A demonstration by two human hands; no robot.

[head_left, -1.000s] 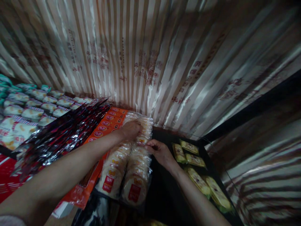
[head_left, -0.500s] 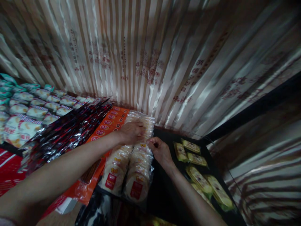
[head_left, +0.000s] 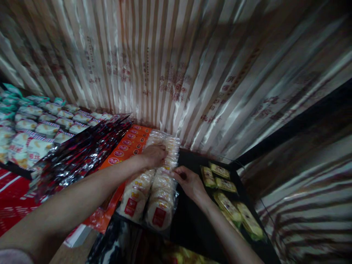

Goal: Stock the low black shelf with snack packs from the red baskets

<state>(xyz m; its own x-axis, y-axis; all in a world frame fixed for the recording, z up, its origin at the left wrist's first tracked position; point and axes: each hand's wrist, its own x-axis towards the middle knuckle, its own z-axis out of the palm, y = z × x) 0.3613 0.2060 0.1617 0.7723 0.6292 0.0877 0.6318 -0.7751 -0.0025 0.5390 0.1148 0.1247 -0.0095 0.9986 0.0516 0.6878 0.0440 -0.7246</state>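
Two rows of round, pale crackers in clear wrappers stand packed on the black shelf, a left row (head_left: 134,201) and a right row (head_left: 160,211). Red labels and small yellow marks show on the front ones. My left hand (head_left: 155,154) reaches over the rows toward the back, its fingers bent closed on the wrapped crackers, with the tips partly hidden. At the right row's outer side, my right hand (head_left: 188,179) has thumb and forefinger closed on the edge of a cracker wrapper.
Orange packets (head_left: 122,148) and dark shiny packets (head_left: 82,157) lie left of the crackers. Several white snack bags (head_left: 46,128) fill the far left, above a red basket (head_left: 13,201). Yellow packs (head_left: 229,207) lie on the shelf (head_left: 189,220) at right. A striped, printed curtain (head_left: 165,66) hangs behind.
The view has shifted slightly. Both hands stay at about the same place on the cracker rows, with the right fingers drawn a little closer together.
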